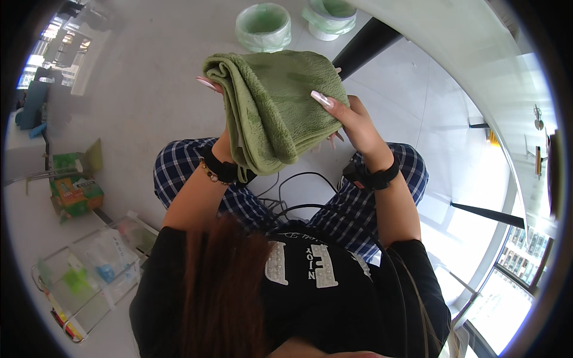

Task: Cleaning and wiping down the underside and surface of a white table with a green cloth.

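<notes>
A green, fluffy towel point(286, 98) is held up in front of me, folded into several layers that hang at its left side. My right hand point(352, 119) grips its right edge, thumb lying on top and the other fingers mostly hidden beneath. On the left, my left hand point(216, 86) supports the towel from below and behind; only a fingertip and part of the palm side show past the cloth. Both wrists carry black bands.
Two lined bins, a near one point(262, 27) and another point(330, 18), stand on the floor beyond the towel. A white table point(477, 65) with a black leg point(367, 48) is at the right. Left are a green box point(76, 194) and a clear tray point(89, 268). Black cables point(298, 206) run between my knees.
</notes>
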Tool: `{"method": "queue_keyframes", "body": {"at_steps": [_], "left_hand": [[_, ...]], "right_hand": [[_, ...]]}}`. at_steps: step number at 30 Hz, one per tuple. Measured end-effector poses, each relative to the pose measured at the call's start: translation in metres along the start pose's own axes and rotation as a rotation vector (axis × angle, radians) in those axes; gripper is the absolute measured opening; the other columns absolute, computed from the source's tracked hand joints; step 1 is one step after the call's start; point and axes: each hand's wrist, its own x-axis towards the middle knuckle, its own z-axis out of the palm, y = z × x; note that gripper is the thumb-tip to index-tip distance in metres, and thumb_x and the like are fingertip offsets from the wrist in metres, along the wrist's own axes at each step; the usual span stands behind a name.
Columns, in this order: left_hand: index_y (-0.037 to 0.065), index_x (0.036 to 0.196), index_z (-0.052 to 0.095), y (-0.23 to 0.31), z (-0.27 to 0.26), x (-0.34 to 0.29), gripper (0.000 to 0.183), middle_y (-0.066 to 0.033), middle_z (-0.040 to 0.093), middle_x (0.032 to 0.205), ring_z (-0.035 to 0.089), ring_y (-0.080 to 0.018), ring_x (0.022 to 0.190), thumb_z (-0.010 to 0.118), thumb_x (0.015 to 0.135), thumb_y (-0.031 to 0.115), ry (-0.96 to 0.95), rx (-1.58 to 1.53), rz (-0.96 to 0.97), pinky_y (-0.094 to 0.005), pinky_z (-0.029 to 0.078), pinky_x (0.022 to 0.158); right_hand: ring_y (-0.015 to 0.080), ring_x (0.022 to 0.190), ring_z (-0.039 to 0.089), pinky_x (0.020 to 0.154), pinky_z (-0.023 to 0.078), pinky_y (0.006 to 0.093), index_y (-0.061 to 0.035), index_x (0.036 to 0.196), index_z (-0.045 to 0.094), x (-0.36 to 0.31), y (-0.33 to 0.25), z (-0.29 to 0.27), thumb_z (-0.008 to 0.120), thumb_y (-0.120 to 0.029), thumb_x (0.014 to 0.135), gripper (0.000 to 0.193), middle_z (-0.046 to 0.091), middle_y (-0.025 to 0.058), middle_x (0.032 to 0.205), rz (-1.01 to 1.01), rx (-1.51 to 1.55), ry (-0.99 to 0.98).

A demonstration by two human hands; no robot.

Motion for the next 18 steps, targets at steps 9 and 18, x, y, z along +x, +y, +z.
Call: {"method": "queue_keyframes", "body": {"at_steps": [9,18], "left_hand": [[0.009,0.146,0.033,-0.007,0.044,0.024,0.108,-0.0114,0.048,0.138,0.052,-0.0243,0.123,0.03,0.072,0.088,-0.038,0.258,0.162,-0.0444,0.044,0.105],[-0.004,0.145,0.034,-0.001,0.061,0.027,0.065,-0.0171,0.046,0.142,0.048,-0.0262,0.129,0.044,0.1,0.043,0.158,0.137,-0.116,-0.0431,0.037,0.11]], "right_hand": [[0.0171,0.079,0.066,0.072,0.049,0.0272,0.0067,0.109,0.065,-0.029,0.006,-0.057,0.055,-0.019,0.088,0.035,0.069,0.0107,0.09,-0.142,0.186,0.137],[0.0161,0.088,0.064,0.077,0.049,0.0299,0.0076,0.106,0.066,-0.055,0.014,-0.082,0.06,-0.024,0.087,0.037,0.068,0.0113,0.093,-0.08,0.145,0.208]]}}
